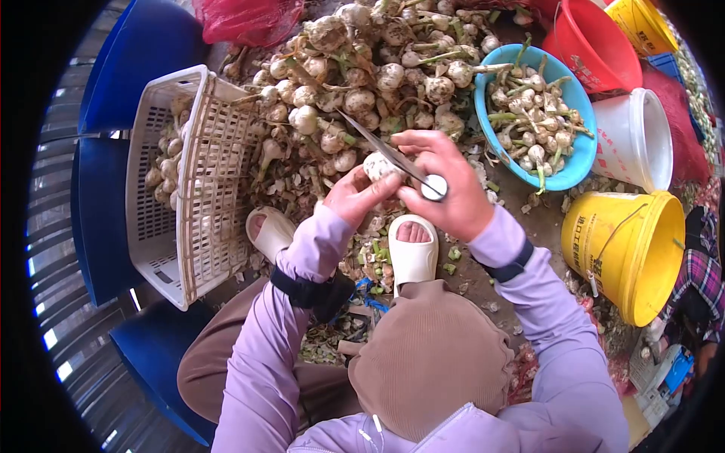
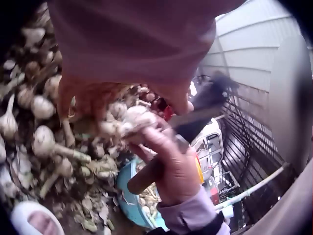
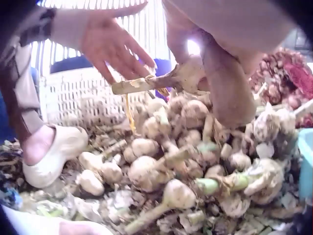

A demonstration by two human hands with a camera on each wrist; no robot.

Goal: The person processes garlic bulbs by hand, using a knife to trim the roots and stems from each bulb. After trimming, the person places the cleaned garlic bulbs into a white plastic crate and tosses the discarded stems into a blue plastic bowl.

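A whitish garlic bulb (image 1: 377, 166) with a thick stem (image 3: 132, 85) is between the two hands, above the heap. My right hand (image 1: 453, 189) grips a knife (image 1: 370, 140), its blade slanting up and left across the bulb and its white round end facing up. Seen from the left wrist, the right hand's (image 2: 171, 161) thumb and fingers also pinch the bulb (image 2: 139, 117), with the brown knife handle (image 2: 146, 176) beneath. My left hand (image 1: 351, 196) is right beside the bulb; its fingers look spread near the stem in the right wrist view (image 3: 112, 49).
A large heap of stemmed garlic (image 1: 359, 102) lies in front. To its right, a blue basin (image 1: 495, 140) holds trimmed bulbs; a white bucket (image 1: 627, 143) and a yellow bucket (image 1: 604, 241) stand nearby. A white crate (image 1: 192, 189) with garlic is at left. Cut scraps lie around the sandals (image 1: 415, 257).
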